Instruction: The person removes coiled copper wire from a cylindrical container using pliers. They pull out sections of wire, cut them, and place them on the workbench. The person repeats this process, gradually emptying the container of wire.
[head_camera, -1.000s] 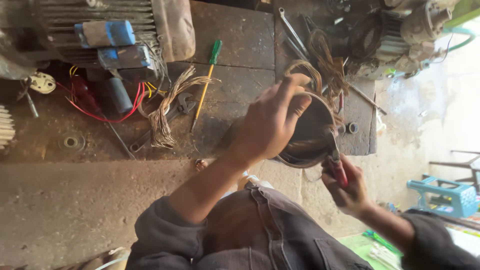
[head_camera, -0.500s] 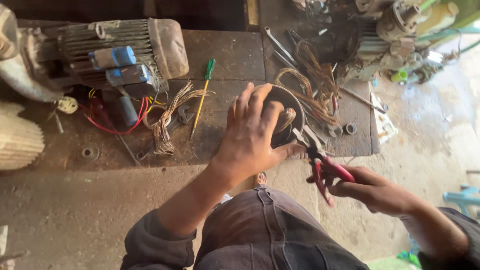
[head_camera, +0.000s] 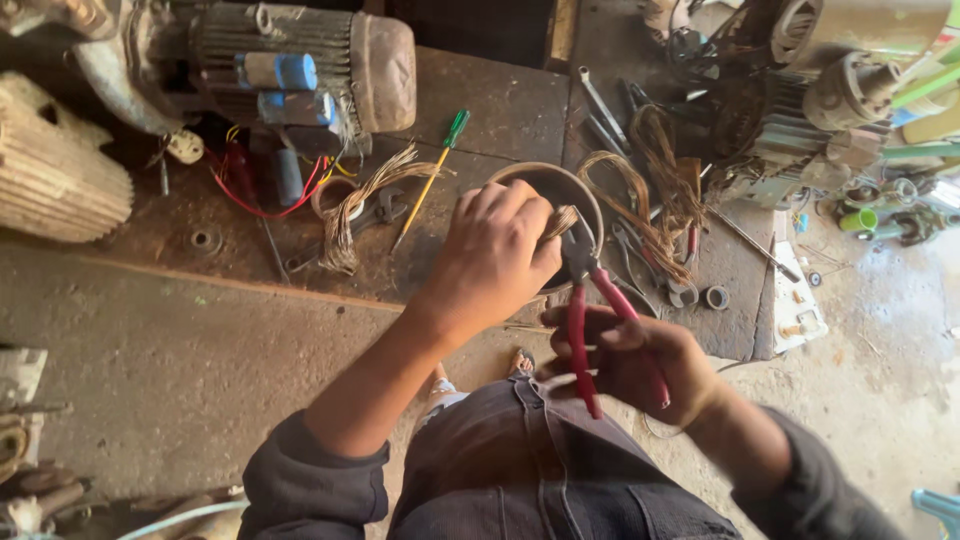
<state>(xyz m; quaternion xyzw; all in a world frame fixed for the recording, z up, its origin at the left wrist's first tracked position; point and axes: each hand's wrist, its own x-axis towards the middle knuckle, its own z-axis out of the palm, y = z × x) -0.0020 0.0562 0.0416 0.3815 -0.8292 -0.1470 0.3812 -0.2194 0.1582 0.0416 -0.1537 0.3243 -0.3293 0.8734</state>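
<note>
Gripping the near rim of a round metal housing (head_camera: 545, 180), the left hand (head_camera: 495, 255) has its fingers curled over the edge, closed on the part and on a tuft of copper wire (head_camera: 560, 222) poking out beside the knuckles. The right hand (head_camera: 630, 360) is wrapped around the red handles of a pair of pliers (head_camera: 590, 300), whose nose points up at that tuft, just beside the left fingers. Whether the nose bites the wire cannot be told. The housing sits over a dark metal plate (head_camera: 500, 110), near its front edge, above the person's lap. Left of it on the plate lie a green-handled screwdriver (head_camera: 432, 180) and a loose wire bundle (head_camera: 355, 205); toward the back left corner stands a motor (head_camera: 300, 60). More wire coils (head_camera: 650, 190) and wrenches (head_camera: 600, 105) lie to the right.
</note>
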